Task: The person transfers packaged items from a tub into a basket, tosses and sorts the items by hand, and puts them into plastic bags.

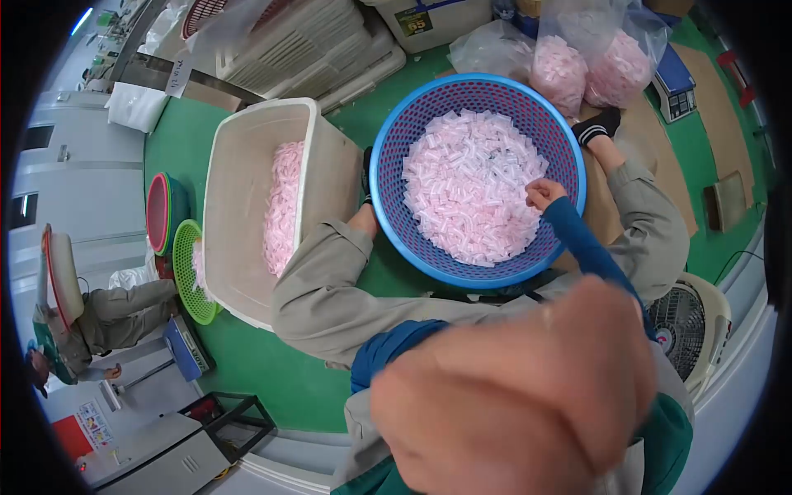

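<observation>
A blue perforated basket (394, 235) stands on the floor between my legs, holding a heap of small pale-pink and clear plastic pieces (470, 190). My right hand (544, 195) is over the heap's right edge, fingers curled together; whatever is in them is too small to make out. Very close to the camera, my left hand (511, 388) is raised and blurred. Its fingers look folded in, and anything they hold is hidden.
Left of the basket, a white tub (239, 190) lies tilted with more pink pieces. Pink-filled plastic bags (561, 74) and a scale (675, 87) are at the far right. A fan (685, 326) sits near my right leg. Another person (124, 318) is at the left.
</observation>
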### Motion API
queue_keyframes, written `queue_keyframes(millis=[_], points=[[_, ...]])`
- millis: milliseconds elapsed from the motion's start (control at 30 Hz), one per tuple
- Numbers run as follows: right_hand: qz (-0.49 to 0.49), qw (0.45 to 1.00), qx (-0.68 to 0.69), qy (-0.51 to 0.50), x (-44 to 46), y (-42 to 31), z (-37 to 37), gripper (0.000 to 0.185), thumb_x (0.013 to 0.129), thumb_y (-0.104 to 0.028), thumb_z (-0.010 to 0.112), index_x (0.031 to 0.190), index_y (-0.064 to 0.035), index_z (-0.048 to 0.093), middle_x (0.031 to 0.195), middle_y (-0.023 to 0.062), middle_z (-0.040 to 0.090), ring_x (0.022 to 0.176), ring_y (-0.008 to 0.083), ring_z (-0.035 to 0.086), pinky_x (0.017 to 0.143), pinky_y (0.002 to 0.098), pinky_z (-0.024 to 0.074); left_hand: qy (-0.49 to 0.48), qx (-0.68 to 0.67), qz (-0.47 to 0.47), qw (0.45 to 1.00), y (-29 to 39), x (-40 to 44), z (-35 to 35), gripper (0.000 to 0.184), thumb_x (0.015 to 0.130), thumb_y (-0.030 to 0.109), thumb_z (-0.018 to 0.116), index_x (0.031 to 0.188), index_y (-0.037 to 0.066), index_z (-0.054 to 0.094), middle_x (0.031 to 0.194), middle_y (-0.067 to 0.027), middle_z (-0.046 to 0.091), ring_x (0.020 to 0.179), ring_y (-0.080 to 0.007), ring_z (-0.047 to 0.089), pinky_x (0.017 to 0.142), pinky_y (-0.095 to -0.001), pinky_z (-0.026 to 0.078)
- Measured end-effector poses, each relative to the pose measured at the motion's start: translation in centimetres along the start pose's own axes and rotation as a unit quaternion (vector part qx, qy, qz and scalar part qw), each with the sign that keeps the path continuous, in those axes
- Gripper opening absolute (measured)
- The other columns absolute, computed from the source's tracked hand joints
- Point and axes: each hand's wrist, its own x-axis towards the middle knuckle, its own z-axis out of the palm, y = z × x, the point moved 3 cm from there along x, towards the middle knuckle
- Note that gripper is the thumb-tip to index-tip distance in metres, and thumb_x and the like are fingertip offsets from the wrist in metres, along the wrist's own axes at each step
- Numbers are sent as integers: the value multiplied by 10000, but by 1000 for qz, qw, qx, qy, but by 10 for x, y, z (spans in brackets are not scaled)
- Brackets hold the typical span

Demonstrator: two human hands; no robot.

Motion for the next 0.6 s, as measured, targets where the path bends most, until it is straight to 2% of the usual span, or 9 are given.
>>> queue_keyframes(millis=[100,133,167,233,333,400,533,567,600], points=[[-27,996,80,23,5,-23,-23,158,843,-127,572,955,-19,596,710,47,629,626,101,592,550,221,446,-2,28,33,999,-1,3,-13,185,863,120,570,815,-53,617,776,-124,556,616,-189,509,532,-269,409],[-70,988,125,54,18,-14,-37,192,847,-131,569,1008,-28,574,708,47,618,606,105,593,524,215,444,39,94,-35,994,2,0,-17,330,882,311,498,813,-6,563,766,-112,531,648,-204,515,656,-350,419],[-99,979,154,88,29,-9,-57,203,841,-140,578,1011,-29,575,721,54,620,620,112,596,535,224,450,111,173,-87,975,5,-9,-25,357,903,347,457,842,4,539,779,-105,514,682,-209,510,695,-374,425],[-118,968,110,194,47,-4,-113,227,830,-159,597,1018,-33,576,748,67,625,649,127,600,556,243,461,231,296,-220,900,10,-28,-42,414,945,419,374,900,25,491,807,-93,482,750,-221,500,772,-421,435],[-93,936,-37,338,62,6,-204,265,814,-188,625,1027,-38,578,788,88,632,691,148,608,588,271,477,415,396,-236,784,12,-78,-104,235,939,164,435,928,-46,540,870,-102,567,789,-155,533,733,-275,429],[-43,905,-138,400,65,17,-249,291,803,-207,644,1033,-41,580,815,101,637,720,163,613,610,290,488,481,466,-273,691,10,-117,-139,212,901,167,500,947,-37,539,862,-95,562,778,-162,531,724,-281,430],[-12,943,-41,329,65,18,-243,333,797,-261,660,1041,-47,586,826,114,643,723,174,618,603,315,502,310,757,-442,368,22,-214,-187,327,792,203,623,977,-49,525,858,-176,552,768,-290,549,714,-374,448],[-108,949,19,295,78,35,-227,375,778,-282,677,1044,-33,584,830,120,639,703,156,618,561,300,497,278,772,-465,333,22,-249,-193,367,764,212,653,984,-52,522,856,-197,549,765,-323,553,711,-397,453],[-77,967,-70,234,75,23,-205,393,767,-280,685,1049,-29,579,844,135,631,725,194,618,603,319,500,255,777,-471,329,20,-289,-201,419,738,222,671,997,-60,499,881,-232,548,797,-369,551,728,-429,452]])
